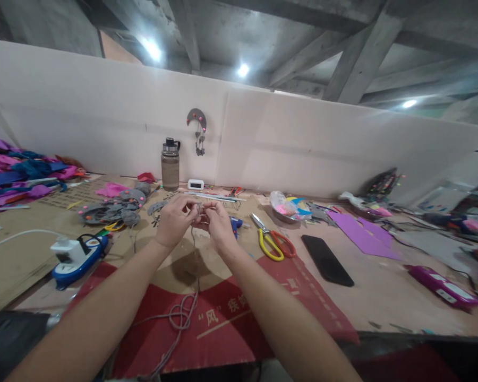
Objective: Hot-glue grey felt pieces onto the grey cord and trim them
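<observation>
Head view: grey pieces [121,207] at the hands' nine o'clock; left hand [177,216] clamped on grey cord [180,328] — looping down toward six — right hand [219,222] pinching it too. Scissors [265,231] at four o'clock.

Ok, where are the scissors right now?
In the head view, the scissors lie to the right of the right hand, between it and the black phone, on the near side of the bowl.

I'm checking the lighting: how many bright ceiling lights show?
3: left light, middle light and right light, all above the partition; beams may hide others.
</observation>
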A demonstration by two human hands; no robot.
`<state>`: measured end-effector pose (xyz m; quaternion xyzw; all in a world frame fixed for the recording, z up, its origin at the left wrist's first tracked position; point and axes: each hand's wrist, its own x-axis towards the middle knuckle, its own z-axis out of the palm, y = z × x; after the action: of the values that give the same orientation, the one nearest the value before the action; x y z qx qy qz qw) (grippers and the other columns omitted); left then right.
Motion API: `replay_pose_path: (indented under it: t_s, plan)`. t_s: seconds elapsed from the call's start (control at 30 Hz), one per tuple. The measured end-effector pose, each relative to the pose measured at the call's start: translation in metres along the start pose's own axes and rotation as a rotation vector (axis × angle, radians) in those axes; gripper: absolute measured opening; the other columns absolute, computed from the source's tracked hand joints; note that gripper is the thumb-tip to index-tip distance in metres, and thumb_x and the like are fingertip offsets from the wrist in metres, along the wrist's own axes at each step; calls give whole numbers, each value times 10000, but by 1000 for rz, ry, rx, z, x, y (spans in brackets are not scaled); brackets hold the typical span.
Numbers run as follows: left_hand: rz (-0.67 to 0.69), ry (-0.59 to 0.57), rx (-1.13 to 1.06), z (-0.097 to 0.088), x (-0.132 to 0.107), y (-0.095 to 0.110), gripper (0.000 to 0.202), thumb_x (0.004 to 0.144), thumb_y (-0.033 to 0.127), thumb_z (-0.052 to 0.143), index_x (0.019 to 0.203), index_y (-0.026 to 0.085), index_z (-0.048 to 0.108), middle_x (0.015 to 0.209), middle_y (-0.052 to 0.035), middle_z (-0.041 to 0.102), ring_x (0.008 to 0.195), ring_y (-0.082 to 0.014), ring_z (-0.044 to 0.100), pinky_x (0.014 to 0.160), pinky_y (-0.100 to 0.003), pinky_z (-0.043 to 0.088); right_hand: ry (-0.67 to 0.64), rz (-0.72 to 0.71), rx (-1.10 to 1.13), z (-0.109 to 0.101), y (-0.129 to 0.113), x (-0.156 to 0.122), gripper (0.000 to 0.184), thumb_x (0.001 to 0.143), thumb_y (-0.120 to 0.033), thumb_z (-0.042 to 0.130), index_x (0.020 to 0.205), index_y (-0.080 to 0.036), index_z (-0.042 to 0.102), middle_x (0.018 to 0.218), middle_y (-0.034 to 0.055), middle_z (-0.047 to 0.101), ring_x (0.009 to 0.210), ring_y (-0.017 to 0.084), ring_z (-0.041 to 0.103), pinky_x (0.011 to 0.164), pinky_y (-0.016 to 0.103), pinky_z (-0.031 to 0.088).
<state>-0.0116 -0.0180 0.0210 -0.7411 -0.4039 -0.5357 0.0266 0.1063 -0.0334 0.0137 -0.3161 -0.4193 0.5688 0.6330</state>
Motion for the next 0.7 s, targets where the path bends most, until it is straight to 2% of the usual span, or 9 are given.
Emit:
replay_pose_path:
  t_s: [0.13,0.2,0.3,0.4,0.53,0.7]
  plan:
    - [48,-14,26,-1,1,-3,109,780,181,531,830,202,626,867,-57,633,854,-187,554,821,-297,409,-18,68,57,0,-4,-2,160,777,-333,511,860,-225,426,684,-53,575,500,77,535,569,284,520]
    - [56,-39,25,-3,1,-2,116,780,182,533,840,207,628,883,-61,634,854,-186,553,809,-295,412,-18,69,34,1,-5,-2,247,739,-375,584,853,-223,426,694,-55,571,486,68,514,566,288,525]
    - [19,-29,-12,-3,0,0,116,762,181,551,835,208,636,878,-58,642,840,-183,560,801,-291,415,9,50,-8,0,-3,0,315,644,-317,681,828,-218,446,651,-84,522,470,43,455,575,274,529]
    - [-151,7,-126,1,-1,4,94,739,210,577,799,209,650,788,-35,643,765,-172,575,756,-281,428,34,11,-65,-3,1,4,244,627,-294,664,764,-204,483,617,-91,483,477,35,423,567,246,520]
    - [-407,3,-394,7,-1,10,111,705,261,615,771,182,656,685,-18,637,630,-145,574,622,-248,433,68,-96,-223,-8,6,8,145,677,-305,593,715,-191,511,646,-61,514,561,63,486,559,222,495]
    - [-493,-9,-574,10,0,13,164,693,263,631,819,159,625,691,-13,629,608,-132,591,602,-242,460,44,-211,-450,-10,8,8,157,760,-342,521,737,-187,538,703,-23,573,643,95,533,607,232,463]
